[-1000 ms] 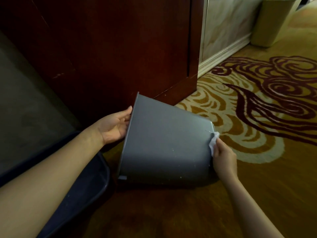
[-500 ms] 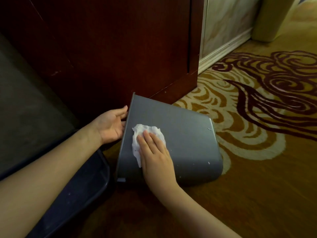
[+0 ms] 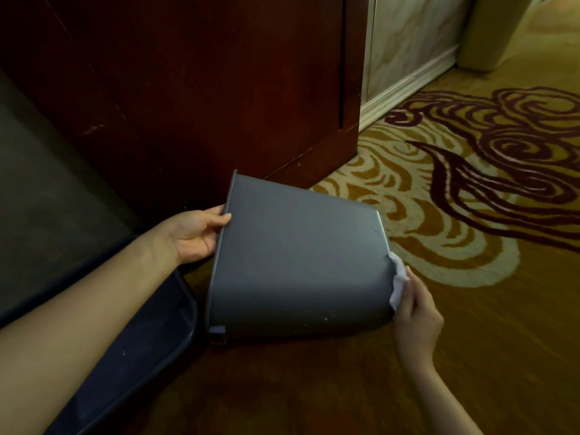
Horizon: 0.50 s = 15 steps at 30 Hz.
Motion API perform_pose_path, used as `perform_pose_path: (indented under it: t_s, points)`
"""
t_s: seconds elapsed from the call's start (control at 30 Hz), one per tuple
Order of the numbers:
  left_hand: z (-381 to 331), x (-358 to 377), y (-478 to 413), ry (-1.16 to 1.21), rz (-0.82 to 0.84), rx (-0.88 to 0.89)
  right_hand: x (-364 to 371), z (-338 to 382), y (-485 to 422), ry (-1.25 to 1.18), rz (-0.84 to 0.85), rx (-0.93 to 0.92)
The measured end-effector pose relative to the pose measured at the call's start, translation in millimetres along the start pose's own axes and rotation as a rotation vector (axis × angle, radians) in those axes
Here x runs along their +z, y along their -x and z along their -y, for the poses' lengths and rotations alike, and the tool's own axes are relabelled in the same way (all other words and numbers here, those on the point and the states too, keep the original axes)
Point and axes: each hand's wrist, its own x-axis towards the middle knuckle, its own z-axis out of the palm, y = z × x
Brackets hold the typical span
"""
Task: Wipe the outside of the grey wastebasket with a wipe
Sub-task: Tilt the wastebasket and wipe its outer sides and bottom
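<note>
The grey wastebasket (image 3: 298, 262) lies on its side on the patterned carpet (image 3: 470, 215), its open rim turned toward the dark wooden cabinet (image 3: 188, 89) that stands just behind it and its closed base pointing away from that cabinet toward the swirled part of the carpet. The left hand (image 3: 194, 233) is at the wastebasket's rim, fingers curled over the edge in a grip that clasps the rim, thumb on the outside wall. The right hand (image 3: 414, 312) is at the wastebasket's base end, its grip pressed together on a crumpled white wipe (image 3: 398, 281), which is held against the rounded corner where the side wall meets the base. A small tab juts from the rim at the wastebasket's near lower corner. Beside the wastebasket's rim, under the left forearm, lies a dark, rounded-edged object (image 3: 131, 356) on the floor; what it is cannot be told. Far beyond the wastebasket's base end, against the pale wall (image 3: 408, 36), stands a beige bin (image 3: 489, 29), only partly in view.
</note>
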Motion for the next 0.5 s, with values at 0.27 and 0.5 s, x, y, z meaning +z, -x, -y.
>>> perform_pose_path:
  t_s: [0.27,0.5]
  points:
    - [0,3,0,0.008,0.014,0.005,50,88,-56,0.093,0.27,-0.393]
    - [-4,11,0,-0.005,0.032,0.011,59,56,-80,0.277,0.345,-0.44]
